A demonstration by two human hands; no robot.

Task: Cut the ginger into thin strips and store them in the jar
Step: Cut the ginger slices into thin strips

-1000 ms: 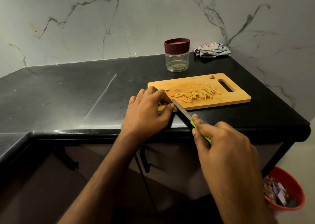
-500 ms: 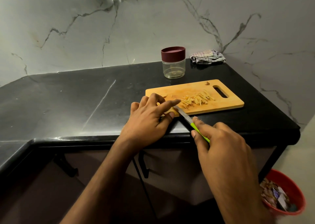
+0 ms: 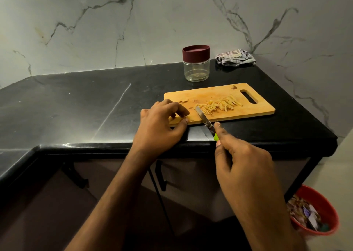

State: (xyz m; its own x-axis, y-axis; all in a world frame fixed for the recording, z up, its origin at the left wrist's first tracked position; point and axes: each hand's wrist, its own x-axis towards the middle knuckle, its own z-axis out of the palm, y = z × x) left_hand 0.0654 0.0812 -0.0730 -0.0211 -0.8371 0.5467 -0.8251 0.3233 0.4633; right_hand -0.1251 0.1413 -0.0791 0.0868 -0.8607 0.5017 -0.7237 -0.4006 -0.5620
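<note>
A black stone counter (image 3: 76, 105) meets grey-veined marble walls (image 3: 95, 21), dark cabinets (image 3: 191, 184) below, dim light.

Crumpled striped cloth (image 3: 235, 57) in the black counter's (image 3: 76, 105) back corner, red bin (image 3: 316, 211) below.

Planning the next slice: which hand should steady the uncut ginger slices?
Left. The left hand already rests by the ginger slices; the right hand grips the knife.
</note>
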